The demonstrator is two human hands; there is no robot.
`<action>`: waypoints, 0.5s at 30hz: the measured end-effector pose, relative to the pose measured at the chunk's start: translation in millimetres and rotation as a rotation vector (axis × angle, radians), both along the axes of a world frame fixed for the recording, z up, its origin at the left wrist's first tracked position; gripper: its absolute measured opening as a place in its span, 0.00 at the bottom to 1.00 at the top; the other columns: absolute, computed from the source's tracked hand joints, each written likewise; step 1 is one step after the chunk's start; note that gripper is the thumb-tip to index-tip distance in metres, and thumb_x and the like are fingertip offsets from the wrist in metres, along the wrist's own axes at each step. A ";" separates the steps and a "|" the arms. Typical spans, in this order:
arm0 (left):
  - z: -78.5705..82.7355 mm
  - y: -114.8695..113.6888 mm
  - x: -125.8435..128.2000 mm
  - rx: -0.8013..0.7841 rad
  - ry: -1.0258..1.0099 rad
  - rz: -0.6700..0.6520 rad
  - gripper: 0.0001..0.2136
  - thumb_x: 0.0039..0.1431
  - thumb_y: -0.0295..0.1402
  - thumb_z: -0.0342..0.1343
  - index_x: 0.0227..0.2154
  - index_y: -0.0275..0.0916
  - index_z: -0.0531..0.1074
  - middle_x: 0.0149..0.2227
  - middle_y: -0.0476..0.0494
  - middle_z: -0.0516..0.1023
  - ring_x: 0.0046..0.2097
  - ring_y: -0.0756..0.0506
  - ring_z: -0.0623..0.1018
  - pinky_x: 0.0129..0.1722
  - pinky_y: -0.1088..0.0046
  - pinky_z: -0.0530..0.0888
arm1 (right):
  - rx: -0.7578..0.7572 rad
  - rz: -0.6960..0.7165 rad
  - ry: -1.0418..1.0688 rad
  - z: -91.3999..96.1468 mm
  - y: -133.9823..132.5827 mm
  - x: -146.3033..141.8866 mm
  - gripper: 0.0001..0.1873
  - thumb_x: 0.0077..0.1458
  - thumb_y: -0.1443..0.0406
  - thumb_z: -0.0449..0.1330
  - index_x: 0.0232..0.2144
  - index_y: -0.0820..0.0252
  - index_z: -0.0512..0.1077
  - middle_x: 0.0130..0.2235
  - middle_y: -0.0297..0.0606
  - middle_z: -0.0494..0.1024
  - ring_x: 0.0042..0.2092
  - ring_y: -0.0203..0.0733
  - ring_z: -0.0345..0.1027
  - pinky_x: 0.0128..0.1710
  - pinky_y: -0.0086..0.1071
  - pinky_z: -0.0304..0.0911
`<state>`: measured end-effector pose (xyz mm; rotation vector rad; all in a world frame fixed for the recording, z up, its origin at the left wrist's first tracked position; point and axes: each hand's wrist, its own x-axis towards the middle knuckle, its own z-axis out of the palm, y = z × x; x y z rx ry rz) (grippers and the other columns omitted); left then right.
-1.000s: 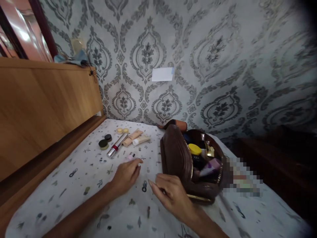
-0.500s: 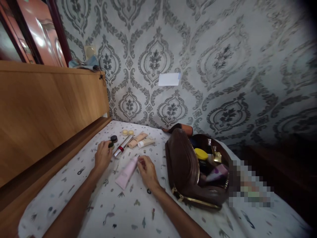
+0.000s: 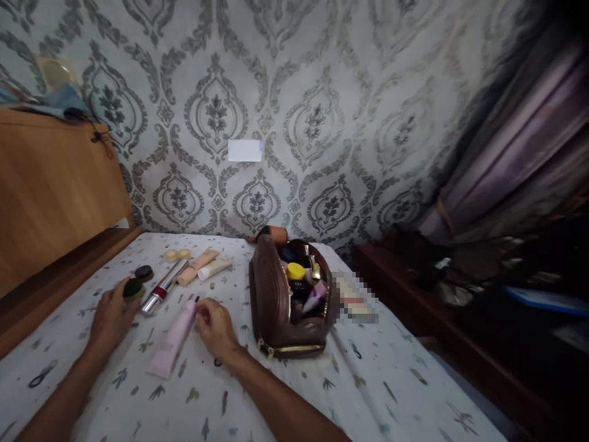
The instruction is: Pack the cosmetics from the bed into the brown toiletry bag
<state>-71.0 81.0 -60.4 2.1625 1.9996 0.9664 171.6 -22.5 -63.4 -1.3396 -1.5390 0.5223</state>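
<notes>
My left hand (image 3: pixel 110 316) is closed around the side of a small round jar with a dark green lid (image 3: pixel 134 288), its thumb and fingers against the rim. My right hand (image 3: pixel 215 325) rests with curled fingers just beside the narrow end of a pale pink tube (image 3: pixel 172 341); nothing shows in it. Between the hands lies a silver bottle with a red band (image 3: pixel 163 287). Behind it are a black-lidded jar (image 3: pixel 143 272), two little yellow pots (image 3: pixel 177 254), a beige tube (image 3: pixel 199 267) and a cream tube with a white cap (image 3: pixel 215 268).
An open brown cosmetic bag (image 3: pixel 270 288) stands to the right, holding a yellow-lidded jar (image 3: pixel 295 271) and other cosmetics. All this lies on a white patterned sheet (image 3: pixel 257 399). A wooden headboard (image 3: pixel 55 184) borders the left, and a papered wall (image 3: pixel 313 123) rises behind.
The view has swung to the right, so the hands and items sit further left in it. The pink tube still lies between my hands, which have barely moved relative to the items.
</notes>
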 end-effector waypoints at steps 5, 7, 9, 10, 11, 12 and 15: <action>2.7 6.7 1.5 -0.023 0.029 0.067 0.34 0.56 0.48 0.47 0.61 0.30 0.60 0.50 0.27 0.73 0.53 0.30 0.74 0.51 0.55 0.73 | 0.008 0.013 0.009 -1.2 1.3 3.7 0.13 0.51 0.74 0.55 0.37 0.58 0.74 0.35 0.36 0.78 0.36 0.40 0.72 0.38 0.31 0.66; 7.5 10.8 3.5 -0.034 0.060 0.079 0.32 0.56 0.47 0.49 0.59 0.31 0.62 0.50 0.28 0.74 0.53 0.31 0.75 0.51 0.57 0.72 | 0.009 0.021 0.030 0.1 2.0 5.0 0.12 0.51 0.74 0.55 0.37 0.58 0.74 0.35 0.36 0.79 0.36 0.40 0.72 0.38 0.31 0.67; 13.1 14.1 5.9 -0.089 0.088 0.106 0.29 0.55 0.48 0.51 0.56 0.33 0.65 0.49 0.30 0.76 0.51 0.32 0.76 0.48 0.59 0.73 | 0.010 0.033 0.051 1.0 3.3 6.2 0.12 0.51 0.73 0.55 0.37 0.57 0.73 0.35 0.35 0.79 0.36 0.40 0.72 0.39 0.31 0.67; 15.5 15.0 7.0 -0.124 0.099 0.124 0.27 0.55 0.48 0.52 0.53 0.34 0.68 0.47 0.31 0.76 0.50 0.31 0.76 0.46 0.59 0.73 | 0.010 0.041 0.062 1.0 4.1 6.6 0.12 0.52 0.73 0.55 0.36 0.57 0.73 0.35 0.35 0.79 0.36 0.39 0.72 0.39 0.31 0.67; 17.5 15.3 8.2 -0.140 0.101 0.125 0.26 0.55 0.48 0.52 0.51 0.35 0.69 0.46 0.32 0.77 0.50 0.32 0.76 0.45 0.60 0.73 | 0.011 0.048 0.073 0.7 4.9 7.0 0.12 0.52 0.73 0.54 0.36 0.57 0.73 0.35 0.34 0.79 0.37 0.40 0.72 0.40 0.32 0.67; 18.9 15.0 9.2 -0.134 0.091 0.134 0.24 0.55 0.48 0.52 0.49 0.37 0.69 0.45 0.33 0.77 0.49 0.33 0.76 0.45 0.61 0.73 | 0.012 0.055 0.083 0.1 5.7 7.3 0.12 0.52 0.73 0.54 0.36 0.57 0.73 0.35 0.35 0.79 0.37 0.40 0.73 0.40 0.32 0.67; 20.0 12.1 11.3 -0.099 -0.009 0.128 0.20 0.54 0.46 0.54 0.45 0.40 0.70 0.44 0.37 0.77 0.49 0.34 0.75 0.46 0.61 0.71 | 0.017 0.069 0.104 -2.5 7.6 7.8 0.11 0.53 0.72 0.53 0.37 0.57 0.73 0.35 0.35 0.79 0.37 0.40 0.73 0.40 0.32 0.68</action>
